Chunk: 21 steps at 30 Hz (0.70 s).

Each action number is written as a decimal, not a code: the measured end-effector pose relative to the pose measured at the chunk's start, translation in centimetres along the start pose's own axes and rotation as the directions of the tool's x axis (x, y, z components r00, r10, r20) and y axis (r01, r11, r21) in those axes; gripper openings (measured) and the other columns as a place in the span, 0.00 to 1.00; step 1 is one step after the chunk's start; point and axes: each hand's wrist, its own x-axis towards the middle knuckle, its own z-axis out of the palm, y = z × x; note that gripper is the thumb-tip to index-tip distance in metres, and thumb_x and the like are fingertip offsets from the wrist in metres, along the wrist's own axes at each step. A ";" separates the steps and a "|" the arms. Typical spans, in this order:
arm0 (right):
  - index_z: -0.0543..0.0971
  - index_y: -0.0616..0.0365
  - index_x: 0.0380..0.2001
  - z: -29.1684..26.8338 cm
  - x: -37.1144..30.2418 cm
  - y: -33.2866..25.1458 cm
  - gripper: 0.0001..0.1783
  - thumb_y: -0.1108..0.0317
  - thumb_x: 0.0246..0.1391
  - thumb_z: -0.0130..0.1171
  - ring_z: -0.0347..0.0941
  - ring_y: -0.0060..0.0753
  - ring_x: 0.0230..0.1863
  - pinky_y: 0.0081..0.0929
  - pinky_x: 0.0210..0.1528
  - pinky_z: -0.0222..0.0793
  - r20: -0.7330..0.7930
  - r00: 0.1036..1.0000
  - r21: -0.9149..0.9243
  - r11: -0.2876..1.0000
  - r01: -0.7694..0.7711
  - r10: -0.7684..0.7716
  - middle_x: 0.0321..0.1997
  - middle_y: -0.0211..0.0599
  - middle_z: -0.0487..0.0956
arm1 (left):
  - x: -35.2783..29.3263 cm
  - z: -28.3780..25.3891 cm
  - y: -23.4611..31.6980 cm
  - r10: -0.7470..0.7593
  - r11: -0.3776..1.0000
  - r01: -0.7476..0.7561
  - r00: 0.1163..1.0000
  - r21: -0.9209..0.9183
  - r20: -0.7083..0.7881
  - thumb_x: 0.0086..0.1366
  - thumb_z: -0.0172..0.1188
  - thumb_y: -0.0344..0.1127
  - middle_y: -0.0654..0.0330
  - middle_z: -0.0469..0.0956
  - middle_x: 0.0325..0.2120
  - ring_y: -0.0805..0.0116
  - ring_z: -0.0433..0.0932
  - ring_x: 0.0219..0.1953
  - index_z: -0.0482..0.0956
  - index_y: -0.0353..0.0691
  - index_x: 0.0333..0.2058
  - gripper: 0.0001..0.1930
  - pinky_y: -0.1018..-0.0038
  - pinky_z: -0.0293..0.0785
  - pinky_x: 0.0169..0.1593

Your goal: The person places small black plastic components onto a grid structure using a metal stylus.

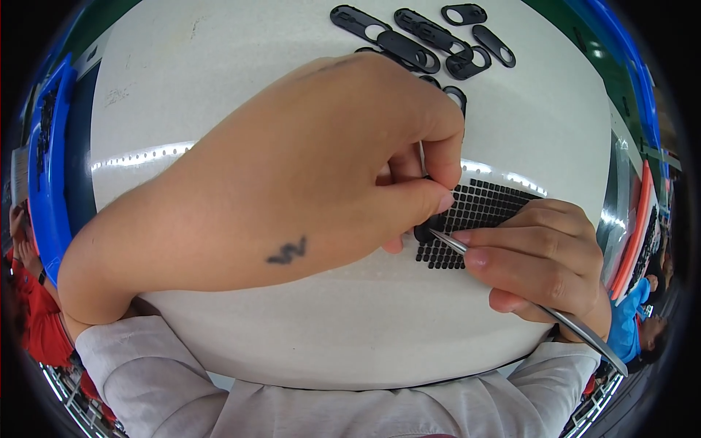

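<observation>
Your L hand (365, 139) is pinched on a blk part (423, 233), mostly hidden under thumb, at L edge of the grid of small blk squares (485, 203). Your R hand (544, 252) is clamped on steel tweezers (573, 327), tip at the part. Hands near e/o, apart. Blk slotted plates (409, 50) at far side of bench (292, 336).

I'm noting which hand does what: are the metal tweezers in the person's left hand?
No, the tweezers are gripped in the right hand, their tips pointing toward the left hand.
</observation>
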 end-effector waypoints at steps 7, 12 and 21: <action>0.74 0.59 0.28 -0.1 -0.2 -0.1 0.14 0.58 0.52 0.52 0.70 0.26 0.17 0.17 0.17 0.64 0.011 1.000 -0.023 1.000 0.022 -0.021 0.26 0.40 0.77 | 0.0 0.2 0.4 -0.063 0.998 0.063 0.998 -0.021 0.005 0.53 0.57 0.24 0.63 0.74 0.21 0.80 0.74 0.21 0.72 0.33 0.27 0.03 0.88 0.65 0.20; 0.74 0.60 0.28 -0.2 -0.7 0.0 0.14 0.59 0.51 0.53 0.71 0.28 0.18 0.17 0.17 0.64 0.010 1.000 0.003 1.000 0.007 -0.007 0.27 0.40 0.77 | 0.2 0.7 0.0 0.123 0.992 -0.125 0.991 0.035 0.044 0.50 0.58 0.22 0.65 0.71 0.20 0.83 0.71 0.22 0.73 0.33 0.31 0.08 0.90 0.63 0.22; 0.74 0.66 0.30 -2.2 -2.3 0.4 0.14 0.63 0.54 0.47 0.73 0.30 0.18 0.21 0.20 0.70 -0.032 0.990 0.288 0.950 -0.123 0.138 0.26 0.44 0.77 | 0.3 1.7 0.8 0.046 0.999 -0.046 0.994 -0.007 0.095 0.48 0.59 0.20 0.65 0.69 0.24 0.84 0.68 0.23 0.72 0.33 0.33 0.11 0.89 0.62 0.24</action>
